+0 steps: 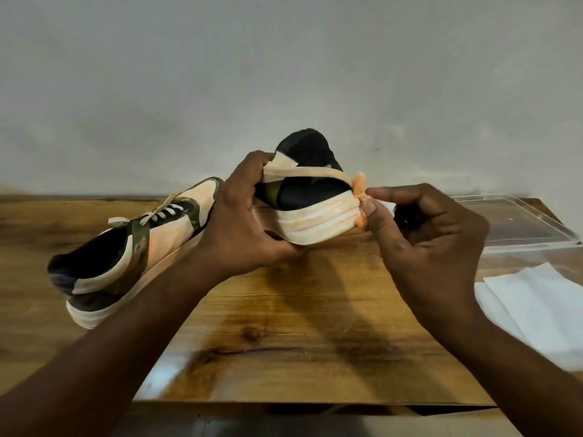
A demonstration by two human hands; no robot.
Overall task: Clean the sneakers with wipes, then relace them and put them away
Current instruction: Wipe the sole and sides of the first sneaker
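Observation:
My left hand [239,216] grips one sneaker [310,197] above the wooden table [284,326], fingers curled over its upper and thumb under the white sole. The shoe is black and cream with orange smears on the sole's side. My right hand [419,228] pinches a crumpled wipe [360,197], stained orange, against the sole's right end. The second sneaker [132,247], cream, black and camouflage with white laces, lies on the table at the left, heel toward me.
White wipes [536,310] lie spread at the table's right edge. A clear plastic box [517,222] sits behind them at the right. A plain wall rises behind the table. The table's front edge runs just below my forearms.

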